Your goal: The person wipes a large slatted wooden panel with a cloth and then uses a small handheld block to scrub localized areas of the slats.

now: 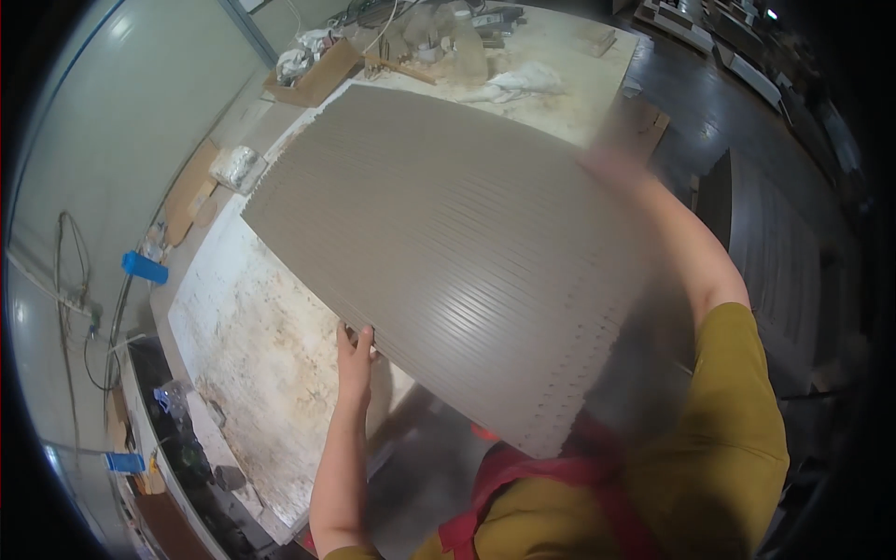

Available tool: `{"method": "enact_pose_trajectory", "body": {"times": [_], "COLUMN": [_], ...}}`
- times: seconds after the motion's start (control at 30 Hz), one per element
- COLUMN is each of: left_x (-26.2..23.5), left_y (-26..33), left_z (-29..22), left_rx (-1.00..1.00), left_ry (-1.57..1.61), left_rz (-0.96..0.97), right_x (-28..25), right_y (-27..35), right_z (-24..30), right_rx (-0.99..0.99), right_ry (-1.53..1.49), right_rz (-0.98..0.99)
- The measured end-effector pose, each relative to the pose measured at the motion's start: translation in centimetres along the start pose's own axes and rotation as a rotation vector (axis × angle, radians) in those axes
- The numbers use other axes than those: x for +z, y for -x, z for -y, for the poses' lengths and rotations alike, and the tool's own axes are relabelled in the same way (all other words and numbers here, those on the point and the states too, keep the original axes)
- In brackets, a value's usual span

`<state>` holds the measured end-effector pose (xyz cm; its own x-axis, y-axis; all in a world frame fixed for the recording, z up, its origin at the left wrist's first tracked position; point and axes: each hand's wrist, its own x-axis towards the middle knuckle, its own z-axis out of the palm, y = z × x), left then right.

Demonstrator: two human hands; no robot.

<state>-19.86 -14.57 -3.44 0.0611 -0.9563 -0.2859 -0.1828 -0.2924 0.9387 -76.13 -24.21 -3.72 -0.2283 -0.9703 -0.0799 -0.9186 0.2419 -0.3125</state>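
Note:
A large grey-brown sheet (439,205) with fine parallel grooves and ragged ends spans the middle of the view, tilted above the worktable. Along its right side runs a band of small dark notches. My left hand (356,350) grips its near left edge, the thumb and fingertips showing at the rim. At the far right edge, my right hand (616,173) touches or lies very close to the sheet; motion blur smears its fingers. Beneath the sheet, the white, brown-stained table top (252,364) is partly hidden.
A cardboard box (322,79) with crumpled foil stands at the back, beside clear bottles (467,51) and a white cloth (525,79). On the left lie a foil-wrapped block (238,168) and a blue object (145,267). Stacked dark sheets (770,261) are at the right.

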Motion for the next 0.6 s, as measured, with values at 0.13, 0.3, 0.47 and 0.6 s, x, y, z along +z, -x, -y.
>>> {"method": "enact_pose_trajectory", "body": {"times": [0.13, 0.3, 0.47, 0.6], "left_x": [1.2, -2.8, -11.3, -19.0], "left_y": [0.9, 0.3, -0.4, -2.1], "left_z": [0.3, 2.7, 4.2, 6.8], "left_rx": [0.049, -0.015, -0.022, 0.07], "left_ry": [-0.032, -0.019, -0.293, -0.619], "left_rz": [0.003, -0.124, -0.26, -0.446], "right_x": [-0.4, -0.4, -1.4, -0.7], "right_y": [1.4, 6.1, 16.5, 22.3], "right_z": [0.9, 1.9, 6.5, 10.0], "right_rx": [0.056, -0.09, -0.287, -0.418], "right_ry": [0.068, 0.073, -0.089, -0.452], "right_rz": [-0.077, -0.034, 0.105, 0.525]}}
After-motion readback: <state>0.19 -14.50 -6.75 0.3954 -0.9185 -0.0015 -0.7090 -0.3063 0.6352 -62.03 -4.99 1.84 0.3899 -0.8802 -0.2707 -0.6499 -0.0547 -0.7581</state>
